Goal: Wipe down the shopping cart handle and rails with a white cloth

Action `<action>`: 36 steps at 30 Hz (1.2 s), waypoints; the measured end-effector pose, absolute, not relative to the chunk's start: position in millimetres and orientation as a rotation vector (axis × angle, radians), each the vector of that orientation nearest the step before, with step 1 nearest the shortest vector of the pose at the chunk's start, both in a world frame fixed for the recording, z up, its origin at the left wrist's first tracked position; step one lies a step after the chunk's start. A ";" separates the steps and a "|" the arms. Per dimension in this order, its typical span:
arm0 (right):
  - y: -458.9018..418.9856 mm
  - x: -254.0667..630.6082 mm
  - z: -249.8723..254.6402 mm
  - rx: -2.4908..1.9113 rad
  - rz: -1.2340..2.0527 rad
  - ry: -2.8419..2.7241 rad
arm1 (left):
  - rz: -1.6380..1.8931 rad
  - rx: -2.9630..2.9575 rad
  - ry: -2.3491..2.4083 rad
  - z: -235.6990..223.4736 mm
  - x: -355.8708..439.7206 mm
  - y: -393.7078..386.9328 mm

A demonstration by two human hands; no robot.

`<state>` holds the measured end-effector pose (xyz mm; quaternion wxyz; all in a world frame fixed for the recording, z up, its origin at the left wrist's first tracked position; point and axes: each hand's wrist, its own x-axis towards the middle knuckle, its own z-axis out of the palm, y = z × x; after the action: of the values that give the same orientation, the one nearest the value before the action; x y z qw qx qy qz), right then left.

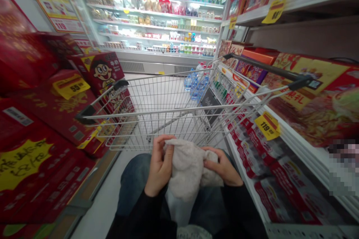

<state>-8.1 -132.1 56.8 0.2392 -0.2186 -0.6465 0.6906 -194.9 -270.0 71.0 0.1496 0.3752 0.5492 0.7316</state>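
Note:
A greyish-white cloth (186, 168) hangs in folds between my hands, over my bent knees. My left hand (162, 166) pinches its upper left edge between thumb and fingers. On the other side, my right hand (223, 166) grips a bunched part of the same cloth, with the fingertips partly hidden in the folds. Just beyond the hands stands a wire shopping cart (174, 111), its basket showing bare wire mesh. The cloth's lower end drops between my legs in shadow.
Stacked red gift boxes (47, 108) line the left side. Shelves on the right hold boxed goods (305, 82) and red-and-white packs (291, 179). Bottled water packs (198, 82) stand on the floor near a lit refrigerated case (157, 58) at the far end.

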 end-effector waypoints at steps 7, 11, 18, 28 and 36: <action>-137.0 -6.0 63.5 -0.569 1.897 -1.579 | 1.755 0.782 1.390 79.6 -198.0 -272.6; -134.6 -5.0 63.4 -0.253 2.116 -1.595 | 1.878 0.834 1.423 81.6 -195.6 -273.4; -133.7 -13.3 48.0 -0.565 1.975 -1.831 | 1.959 0.804 1.303 76.0 -187.6 -269.3; -127.4 3.4 70.4 -0.585 1.466 -1.864 | 1.299 0.752 1.164 71.7 -220.8 -292.6; -137.0 -16.6 43.2 -0.614 2.057 -1.169 | 1.806 0.743 1.325 87.1 -191.9 -279.4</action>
<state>-16.6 -137.0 43.2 0.3414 -0.2363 -0.4496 0.7909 -191.9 -279.4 87.1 0.3811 0.2909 0.5192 0.7075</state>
